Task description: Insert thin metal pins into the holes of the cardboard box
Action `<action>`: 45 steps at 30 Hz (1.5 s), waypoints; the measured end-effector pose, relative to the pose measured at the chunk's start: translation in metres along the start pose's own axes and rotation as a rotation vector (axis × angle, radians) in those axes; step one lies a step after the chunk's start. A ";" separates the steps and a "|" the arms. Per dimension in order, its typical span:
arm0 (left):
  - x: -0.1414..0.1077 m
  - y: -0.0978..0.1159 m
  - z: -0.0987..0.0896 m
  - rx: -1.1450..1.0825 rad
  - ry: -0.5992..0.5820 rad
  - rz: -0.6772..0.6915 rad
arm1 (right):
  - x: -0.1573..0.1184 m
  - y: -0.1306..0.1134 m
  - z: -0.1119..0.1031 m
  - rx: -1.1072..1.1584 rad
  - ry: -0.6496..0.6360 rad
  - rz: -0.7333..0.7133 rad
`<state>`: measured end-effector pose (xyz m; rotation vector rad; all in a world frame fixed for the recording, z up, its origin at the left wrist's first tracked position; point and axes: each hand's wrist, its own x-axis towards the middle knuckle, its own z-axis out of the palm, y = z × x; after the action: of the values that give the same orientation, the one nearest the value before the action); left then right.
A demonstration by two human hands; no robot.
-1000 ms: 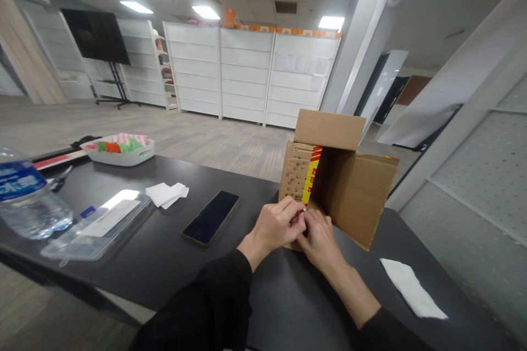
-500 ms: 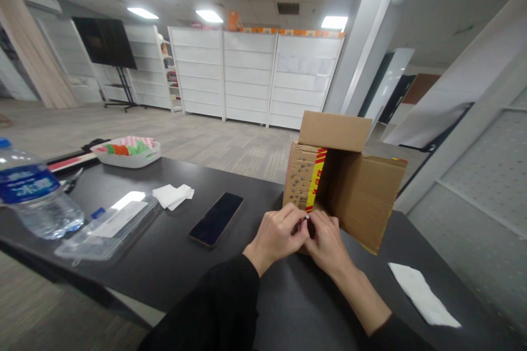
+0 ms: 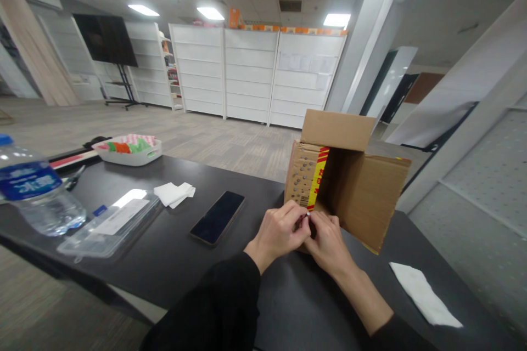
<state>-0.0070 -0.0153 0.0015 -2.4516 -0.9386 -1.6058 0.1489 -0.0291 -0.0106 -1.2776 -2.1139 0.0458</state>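
An open cardboard box [image 3: 358, 192] stands on the dark table [image 3: 164, 252], with a red-and-yellow tape strip [image 3: 318, 178] down its near corner. My left hand [image 3: 279, 233] and my right hand [image 3: 326, 242] meet at the box's lower front corner, fingertips pinched together on a small pale-tipped thing that I cannot make out. Both hands touch each other and hide the box's bottom edge. One top flap stands up at the back and a side flap hangs open to the right.
A black phone [image 3: 217, 217] lies left of my hands, beyond it folded white tissues [image 3: 174, 194], a clear plastic pouch [image 3: 110, 224] and a water bottle [image 3: 35, 192]. A white tray [image 3: 127, 149] of coloured items sits at the far left edge. Another tissue [image 3: 424, 293] lies at right.
My hands have stayed pinched together at the box corner. The view has shifted slightly, so everything sits a little further right and lower than before.
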 end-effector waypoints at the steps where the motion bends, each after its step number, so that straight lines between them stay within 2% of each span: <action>1: 0.001 -0.001 0.001 -0.001 -0.002 -0.003 | 0.000 0.000 0.000 0.004 0.001 -0.004; 7: 0.002 -0.006 0.006 -0.011 -0.012 -0.014 | 0.000 -0.003 -0.002 0.009 0.002 -0.016; 14: 0.001 -0.001 -0.001 -0.004 -0.004 -0.025 | -0.001 -0.002 -0.002 -0.022 0.029 -0.030; 32: -0.007 0.000 -0.004 0.009 -0.063 -0.056 | 0.002 -0.004 -0.012 0.077 0.336 -0.066; 45: -0.003 0.003 -0.002 -0.005 -0.102 -0.111 | 0.001 -0.009 -0.015 0.236 0.395 -0.040</action>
<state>-0.0082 -0.0197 0.0009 -2.5489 -1.1040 -1.5287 0.1501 -0.0374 0.0047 -1.0102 -1.7374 0.0226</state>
